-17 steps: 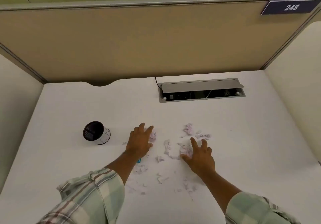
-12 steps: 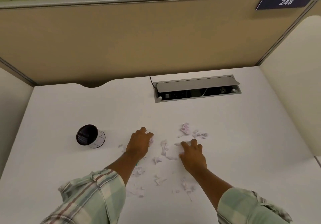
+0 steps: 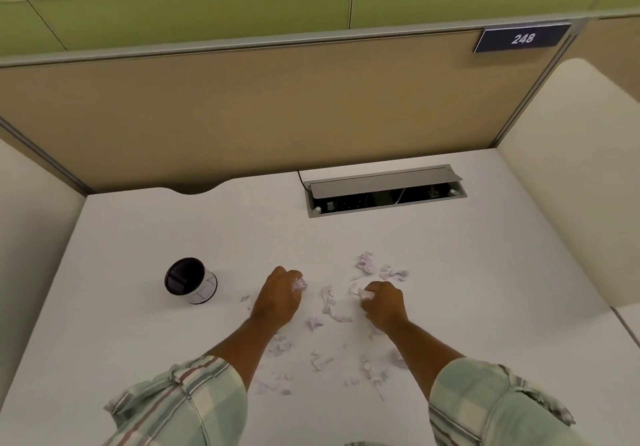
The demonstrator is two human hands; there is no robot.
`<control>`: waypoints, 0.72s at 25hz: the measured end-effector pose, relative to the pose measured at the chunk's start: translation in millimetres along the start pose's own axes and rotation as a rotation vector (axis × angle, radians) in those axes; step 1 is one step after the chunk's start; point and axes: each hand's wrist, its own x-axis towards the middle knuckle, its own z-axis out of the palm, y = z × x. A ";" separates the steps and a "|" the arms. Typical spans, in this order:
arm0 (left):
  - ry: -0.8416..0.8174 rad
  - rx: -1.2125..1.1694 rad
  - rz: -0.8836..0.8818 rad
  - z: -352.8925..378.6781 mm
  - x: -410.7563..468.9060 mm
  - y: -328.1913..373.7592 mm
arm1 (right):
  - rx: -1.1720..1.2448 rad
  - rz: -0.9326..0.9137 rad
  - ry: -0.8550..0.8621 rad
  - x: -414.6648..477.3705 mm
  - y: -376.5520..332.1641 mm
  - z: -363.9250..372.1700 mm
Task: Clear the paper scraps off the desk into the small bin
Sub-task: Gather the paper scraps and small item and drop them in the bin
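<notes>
my left hand [image 3: 277, 302] is curled into a fist on the white counter [image 3: 138, 231], clenched around a crumpled wad of paper [image 3: 299, 284] that pokes out between thumb and fingers at the far side of the fist. my right hand [image 3: 384, 303] is balled up the same way, gripping its own small white wad [image 3: 366, 295] at the fingertips. the two fists sit side by side near the middle of the counter, apart from each other, with a strip of loose pieces between them.

the paper scraps [image 3: 329, 307] are spread across the counter around and below my hands. a pinkish cluster [image 3: 367, 262] lies just beyond the right fist, with a few more bits [image 3: 393, 274] to its right. several torn strips lie between the hands, and a wider scatter [image 3: 322, 362] runs back toward me between my forearms, some of it partly under the left forearm. a couple of tiny bits [image 3: 245, 298] lie just left of the left fist.

the small bin [image 3: 190, 281] stands on the counter to the left of my left hand, near it but not touching; it is a white cylinder with a dark inside, its mouth seen at a tilt from this view. i cannot tell whether anything lies in it.

both plaid sleeves [image 3: 180, 400] are rolled up past the forearms. at the back of the counter a grey cable box [image 3: 384, 191] is set into the surface with its flap raised, and on the tan partition [image 3: 242, 106] behind is a dark plate reading 248 [image 3: 522, 38].
</notes>
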 end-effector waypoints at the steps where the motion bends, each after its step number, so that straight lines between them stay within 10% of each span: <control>1: 0.002 -0.023 -0.017 -1.3 -6.2 0.3 | 0.097 0.057 -0.020 -2.8 -0.7 -1.0; 7: 0.133 -0.217 -0.045 -13.2 -47.8 -9.8 | 0.464 0.201 -0.145 -24.9 -20.9 12.5; 18: 0.410 -0.362 -0.195 -114.2 -77.4 -101.6 | 0.404 -0.016 -0.317 -42.2 -180.0 112.8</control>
